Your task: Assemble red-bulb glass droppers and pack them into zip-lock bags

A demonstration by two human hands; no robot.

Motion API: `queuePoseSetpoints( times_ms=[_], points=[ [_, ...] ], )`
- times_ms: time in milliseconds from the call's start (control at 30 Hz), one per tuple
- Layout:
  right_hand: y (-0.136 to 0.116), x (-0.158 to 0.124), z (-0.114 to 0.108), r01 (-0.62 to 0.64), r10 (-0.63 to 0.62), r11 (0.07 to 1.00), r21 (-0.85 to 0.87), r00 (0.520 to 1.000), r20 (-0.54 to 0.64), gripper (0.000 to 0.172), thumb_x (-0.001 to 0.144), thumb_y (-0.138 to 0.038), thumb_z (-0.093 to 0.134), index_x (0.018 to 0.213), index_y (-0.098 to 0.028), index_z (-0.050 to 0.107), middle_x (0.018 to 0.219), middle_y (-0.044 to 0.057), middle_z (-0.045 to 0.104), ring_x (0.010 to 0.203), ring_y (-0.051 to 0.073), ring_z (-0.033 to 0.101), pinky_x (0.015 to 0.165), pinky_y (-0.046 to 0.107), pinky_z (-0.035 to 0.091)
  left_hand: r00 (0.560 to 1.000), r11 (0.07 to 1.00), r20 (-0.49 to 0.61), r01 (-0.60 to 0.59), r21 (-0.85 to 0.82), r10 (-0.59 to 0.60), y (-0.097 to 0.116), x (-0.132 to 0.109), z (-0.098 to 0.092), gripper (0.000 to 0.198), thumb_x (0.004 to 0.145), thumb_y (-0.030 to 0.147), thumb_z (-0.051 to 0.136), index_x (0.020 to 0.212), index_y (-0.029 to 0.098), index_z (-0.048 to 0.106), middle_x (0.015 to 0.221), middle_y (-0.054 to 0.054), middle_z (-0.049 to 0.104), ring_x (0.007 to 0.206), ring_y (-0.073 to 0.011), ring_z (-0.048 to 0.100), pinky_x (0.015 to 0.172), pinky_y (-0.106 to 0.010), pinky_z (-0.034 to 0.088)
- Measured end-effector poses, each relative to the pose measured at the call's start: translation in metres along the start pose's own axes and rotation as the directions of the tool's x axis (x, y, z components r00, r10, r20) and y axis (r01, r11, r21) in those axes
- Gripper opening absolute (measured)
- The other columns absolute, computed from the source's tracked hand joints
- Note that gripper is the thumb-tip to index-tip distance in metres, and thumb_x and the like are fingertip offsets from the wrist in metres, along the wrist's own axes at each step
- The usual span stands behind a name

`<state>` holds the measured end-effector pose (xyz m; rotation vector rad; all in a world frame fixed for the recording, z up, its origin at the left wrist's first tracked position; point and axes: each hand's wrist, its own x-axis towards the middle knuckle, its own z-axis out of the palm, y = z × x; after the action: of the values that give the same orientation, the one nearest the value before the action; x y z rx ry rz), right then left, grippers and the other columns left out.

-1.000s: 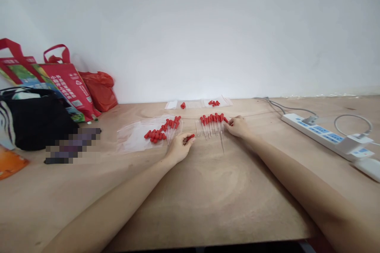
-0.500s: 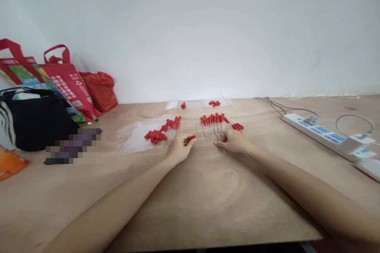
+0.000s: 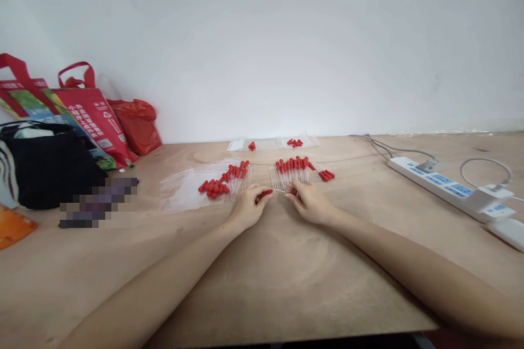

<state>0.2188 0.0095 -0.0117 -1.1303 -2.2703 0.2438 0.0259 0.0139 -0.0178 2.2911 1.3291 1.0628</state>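
Observation:
My left hand (image 3: 249,207) is closed on a red rubber bulb (image 3: 266,193) that points to the right. Between finger and thumb, my right hand (image 3: 308,200) pinches a thin glass dropper tube (image 3: 279,191), its end at or close to the bulb's mouth; whether they touch I cannot tell. Behind my right hand lies a row of droppers with red bulbs (image 3: 292,164) and clear tubes. Beyond my left hand are loose red bulbs (image 3: 213,188) and more clear tubes (image 3: 237,182). A few droppers (image 3: 326,175) lie apart at the right.
Clear plastic bags (image 3: 182,188) lie left of the bulbs. Another bag (image 3: 268,144) with tubes and red bulbs lies near the wall. A white power strip (image 3: 429,177) with cables is at right. Shopping bags (image 3: 88,120) and a black bag (image 3: 53,166) stand at left.
My right hand has moved left toward my left hand, turning the glass tube from pointing down to lying level, facing the bulb. My left hand keeps the bulb, nearly still.

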Motion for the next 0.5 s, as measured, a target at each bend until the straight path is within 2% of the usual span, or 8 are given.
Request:
queuePoseSetpoints(
  times_ms=[133,300,500],
  points=[
    [-0.0008,0.0006,0.0033,-0.013,0.013,1.0,-0.013,1.0,0.006,0.006,0.083,-0.023,0.042,0.079,-0.018,0.044,0.073,0.003,0.06,0.065,0.014,0.053,0.064,0.027,0.032,0.999,0.997,0.013,-0.047,-0.053,0.048,0.0011,-0.0014,-0.0006,0.017,0.079,0.021,0.05,0.091,0.016,0.062,0.084,-0.004,0.059,0.068,-0.0119,0.054,0.063,-0.024,0.045],
    [0.002,0.0008,0.0035,0.009,-0.009,0.997,0.08,1.0,0.0,0.007,0.081,-0.021,0.045,0.075,-0.018,0.046,0.068,0.001,0.059,0.06,0.013,0.051,0.06,0.025,0.031,0.994,0.993,-0.006,-0.106,-0.047,0.106,0.0029,-0.0017,-0.0026,0.016,0.081,0.021,0.048,0.09,0.016,0.061,0.082,-0.003,0.06,0.071,-0.0128,0.055,0.063,-0.025,0.044],
    [0.005,-0.0029,0.0037,0.078,-0.076,0.991,0.107,0.997,-0.03,0.013,0.082,-0.022,0.045,0.072,-0.017,0.052,0.062,-0.002,0.058,0.056,0.01,0.048,0.069,0.027,0.028,0.978,0.978,0.032,-0.204,-0.033,0.205,0.0056,-0.0058,-0.0061,0.016,0.084,0.02,0.044,0.085,0.015,0.059,0.076,-0.003,0.059,0.069,-0.0123,0.054,0.064,-0.024,0.042]
  ],
)
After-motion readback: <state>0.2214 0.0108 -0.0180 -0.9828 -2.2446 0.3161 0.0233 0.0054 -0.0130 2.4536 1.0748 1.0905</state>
